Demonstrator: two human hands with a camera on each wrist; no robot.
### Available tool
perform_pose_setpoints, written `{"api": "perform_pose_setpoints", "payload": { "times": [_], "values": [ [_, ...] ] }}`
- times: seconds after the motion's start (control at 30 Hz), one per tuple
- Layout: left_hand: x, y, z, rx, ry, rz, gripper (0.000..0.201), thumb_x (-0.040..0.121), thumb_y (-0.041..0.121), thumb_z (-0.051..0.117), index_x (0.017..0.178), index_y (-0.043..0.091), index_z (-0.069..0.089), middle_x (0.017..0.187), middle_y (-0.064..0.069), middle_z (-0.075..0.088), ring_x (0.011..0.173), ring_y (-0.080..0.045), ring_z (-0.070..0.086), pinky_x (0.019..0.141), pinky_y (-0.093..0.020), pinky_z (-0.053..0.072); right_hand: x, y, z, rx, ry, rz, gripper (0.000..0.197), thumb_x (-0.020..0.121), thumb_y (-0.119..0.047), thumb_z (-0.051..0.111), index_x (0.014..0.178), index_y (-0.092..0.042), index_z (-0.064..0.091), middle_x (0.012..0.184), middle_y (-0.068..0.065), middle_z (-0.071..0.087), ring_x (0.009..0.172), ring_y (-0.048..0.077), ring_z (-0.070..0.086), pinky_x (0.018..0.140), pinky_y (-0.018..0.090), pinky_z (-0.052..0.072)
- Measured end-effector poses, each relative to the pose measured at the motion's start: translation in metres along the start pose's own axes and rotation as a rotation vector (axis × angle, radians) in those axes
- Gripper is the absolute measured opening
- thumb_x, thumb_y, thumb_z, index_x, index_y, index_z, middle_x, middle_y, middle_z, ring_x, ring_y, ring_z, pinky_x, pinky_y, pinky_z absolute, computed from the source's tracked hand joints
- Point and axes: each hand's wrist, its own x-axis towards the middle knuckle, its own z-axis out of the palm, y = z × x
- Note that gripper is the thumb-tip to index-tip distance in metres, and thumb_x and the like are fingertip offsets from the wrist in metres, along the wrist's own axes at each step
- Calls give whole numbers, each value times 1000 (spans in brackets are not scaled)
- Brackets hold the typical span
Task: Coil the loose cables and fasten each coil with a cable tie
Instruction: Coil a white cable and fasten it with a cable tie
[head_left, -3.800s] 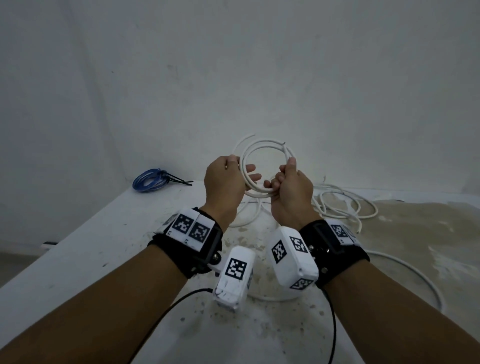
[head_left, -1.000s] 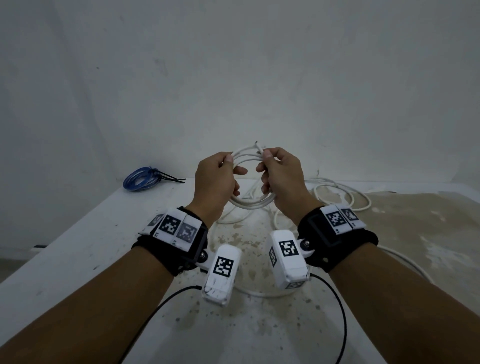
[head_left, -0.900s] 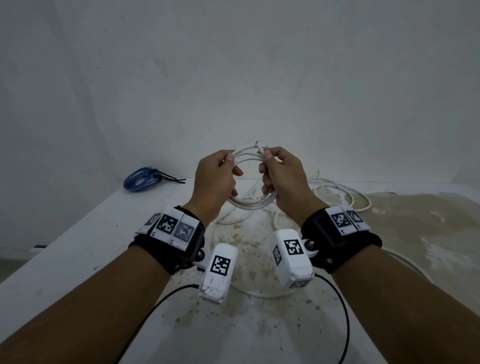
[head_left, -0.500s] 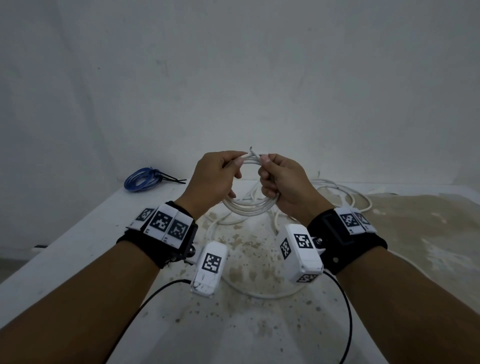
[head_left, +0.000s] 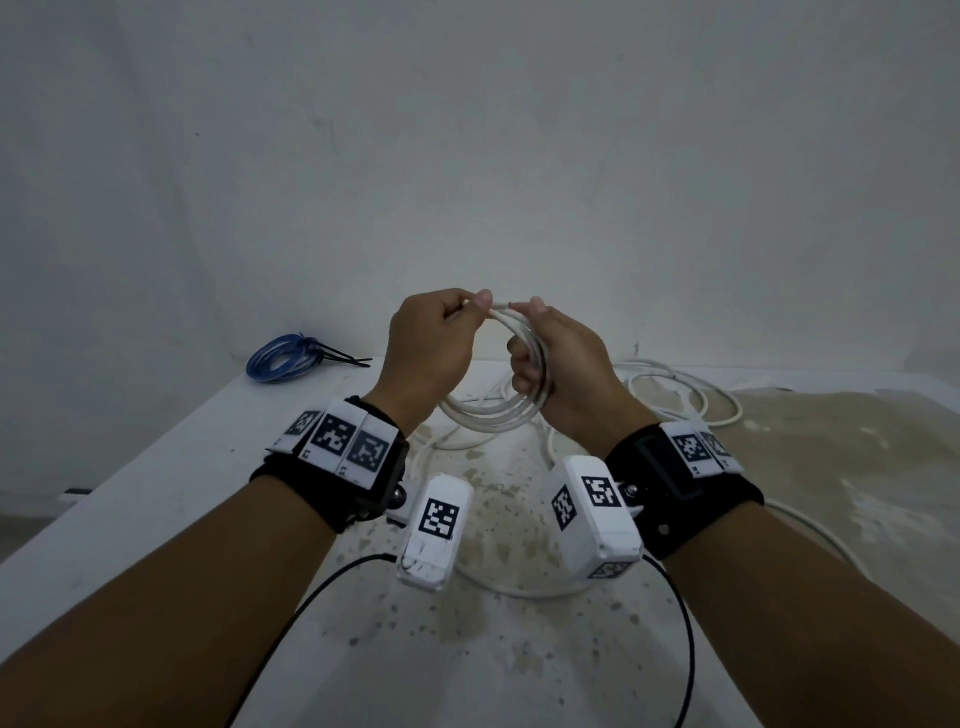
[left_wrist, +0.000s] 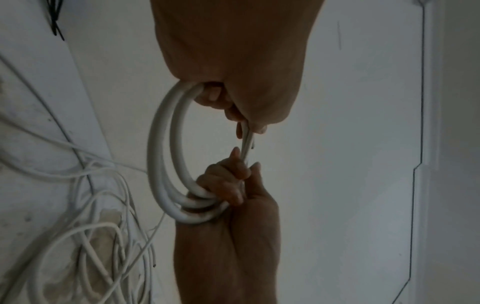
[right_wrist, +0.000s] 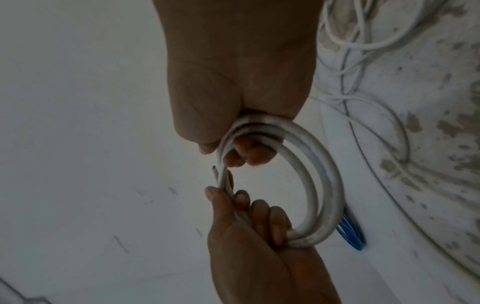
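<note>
A white cable coil (head_left: 488, 415) (left_wrist: 161, 154) (right_wrist: 324, 174) of a few loops hangs upright above the table, held between both hands. My left hand (head_left: 475, 304) pinches the top of the coil between thumb and forefinger, with its other fingers curled round the left side. My right hand (head_left: 535, 322) grips the right side and pinches the loops near the top. The cut cable end (right_wrist: 214, 168) sticks out between the two pinches. A blue coil (head_left: 283, 356) with black cable ties (head_left: 343, 357) round it lies at the table's far left.
Loose white cables (head_left: 675, 400) lie tangled on the stained white table (head_left: 156, 467) behind and right of the hands; one long loop (head_left: 519, 590) runs under my wrists. A bare wall stands close behind. Thin black camera leads hang from both wrists.
The coil has been drawn into smaller, tighter loops. Both hands shifted their grip up to the top, where they now pinch the loops and the cable end together.
</note>
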Motion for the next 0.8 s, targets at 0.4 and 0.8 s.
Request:
{"api": "perform_pose_setpoints", "payload": {
  "times": [0.4,0.8],
  "values": [
    [3,1,4,-155,38,-71,37,98,33,57,77,5,69,56,6,47,45,-5,36,51,-23,33,-2,4,-7,305,-65,295,52,101,-48,42,74,-9,64,49,-3,37,40,11,30,52,26,41],
    [1,8,6,-165,-48,-149,33,99,34,56,82,10,72,61,3,54,43,-8,37,43,-24,31,-6,6,2,449,40,286,44,101,-37,43,65,-13,51,46,-5,28,35,8,18,34,20,13]
  ]
}}
